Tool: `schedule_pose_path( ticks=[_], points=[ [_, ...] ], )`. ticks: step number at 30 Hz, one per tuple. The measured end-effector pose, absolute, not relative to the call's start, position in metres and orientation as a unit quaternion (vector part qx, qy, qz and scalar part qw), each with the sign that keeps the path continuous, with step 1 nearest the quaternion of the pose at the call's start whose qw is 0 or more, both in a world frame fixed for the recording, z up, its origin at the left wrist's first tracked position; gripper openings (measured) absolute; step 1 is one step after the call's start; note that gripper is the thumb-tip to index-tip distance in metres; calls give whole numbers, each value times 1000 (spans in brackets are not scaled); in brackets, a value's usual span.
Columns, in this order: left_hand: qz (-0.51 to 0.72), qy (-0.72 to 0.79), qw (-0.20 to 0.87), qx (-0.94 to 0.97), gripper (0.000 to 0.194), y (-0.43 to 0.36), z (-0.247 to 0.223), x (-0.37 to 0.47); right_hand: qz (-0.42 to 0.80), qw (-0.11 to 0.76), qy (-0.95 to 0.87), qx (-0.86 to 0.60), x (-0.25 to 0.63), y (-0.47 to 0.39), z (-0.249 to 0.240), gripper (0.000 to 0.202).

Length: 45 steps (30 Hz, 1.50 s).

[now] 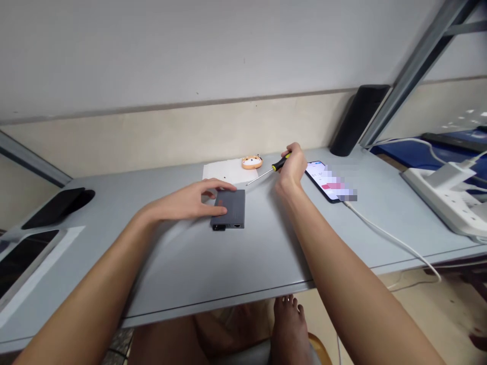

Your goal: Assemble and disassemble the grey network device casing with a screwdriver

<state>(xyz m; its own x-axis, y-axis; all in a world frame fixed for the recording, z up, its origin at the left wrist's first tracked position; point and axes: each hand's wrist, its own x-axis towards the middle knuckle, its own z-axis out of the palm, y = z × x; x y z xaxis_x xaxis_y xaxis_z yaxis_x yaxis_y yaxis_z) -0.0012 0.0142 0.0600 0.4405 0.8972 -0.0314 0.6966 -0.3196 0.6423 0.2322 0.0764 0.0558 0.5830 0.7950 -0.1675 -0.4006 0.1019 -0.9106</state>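
Note:
A small dark grey box point(235, 208) with ports along its near side lies flat on the desk. My left hand point(198, 200) grips it from the left, thumb on its top and forefinger at its far edge. In my right hand point(292, 165) is a screwdriver point(280, 163) with a black and yellow handle, the fingers wrapped round it. Its thin metal shaft points left and down, and the tip is close to the box's far right corner; whether they touch I cannot tell. Behind lies an orange and white animal-faced case point(251, 162).
A white paper sheet point(216, 172) lies behind the box. Right of my right hand is a lit phone point(323, 180) on a white cable point(384, 233). A black cylinder point(355, 121) stands at the back, a white power strip point(449, 203) at far right, a dark-screened device point(28, 258) at left.

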Motion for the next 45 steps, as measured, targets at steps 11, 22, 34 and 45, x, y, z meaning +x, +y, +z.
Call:
schedule_pose_path(
  ticks=[11, 22, 34, 45],
  points=[
    [164, 527, 279, 785, 54, 10, 53, 14, 399, 707, -236, -534, 231, 76, 56, 30],
    [126, 610, 206, 754, 49, 6, 52, 16, 354, 712, -320, -515, 227, 71, 58, 38],
    [54, 552, 266, 788, 83, 3, 60, -3, 244, 657, -585, -408, 218, 62, 53, 41],
    [105, 541, 203, 809, 70, 1, 46, 19, 104, 718, -551, -411, 228, 68, 48, 45]
  ],
)
